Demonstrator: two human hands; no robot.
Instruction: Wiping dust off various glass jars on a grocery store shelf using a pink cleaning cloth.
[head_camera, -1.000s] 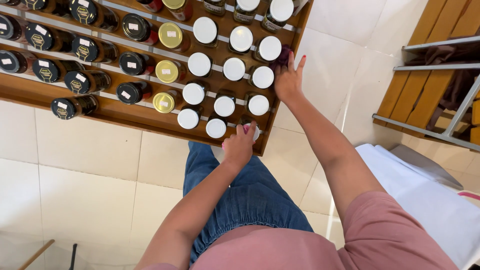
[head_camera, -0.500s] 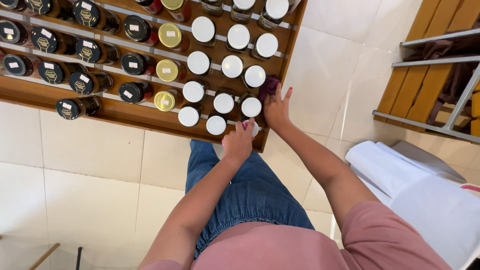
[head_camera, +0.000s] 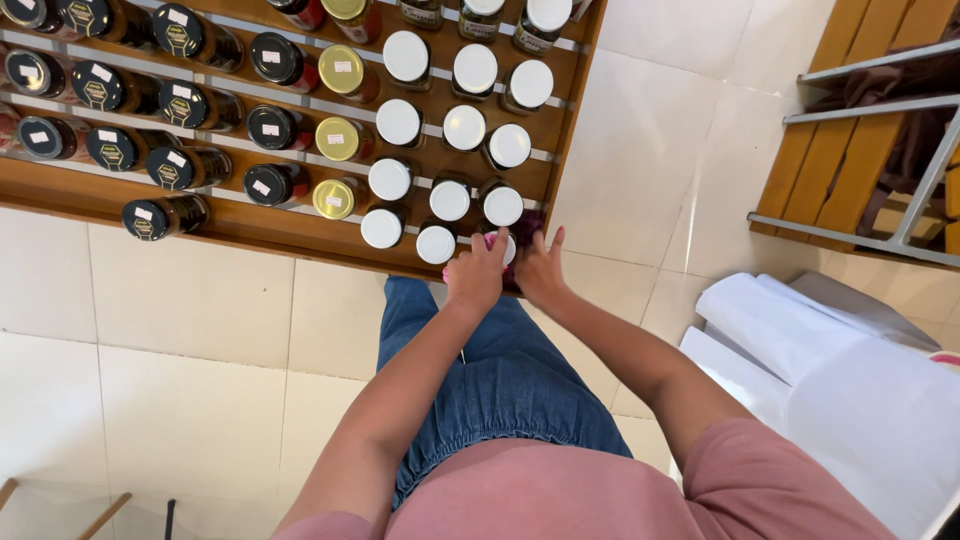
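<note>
White-lidded jar (head_camera: 503, 246), at the near right corner of the wooden shelf (head_camera: 230, 225), is gripped by both hands: the left hand (head_camera: 474, 275) is closed over its lid side, the right hand (head_camera: 541, 272) is cupped against its right flank with fingers spread. Neighbouring white-lidded jars (head_camera: 437, 243) stand just beside it, with gold-lidded jars (head_camera: 333, 198) and black-lidded jars (head_camera: 150, 218) further left. Being at the shelf's edge, the jar could be tipped onto the tiled floor (head_camera: 180, 340) if the grip slips, or the adjacent jar nudged.
</note>
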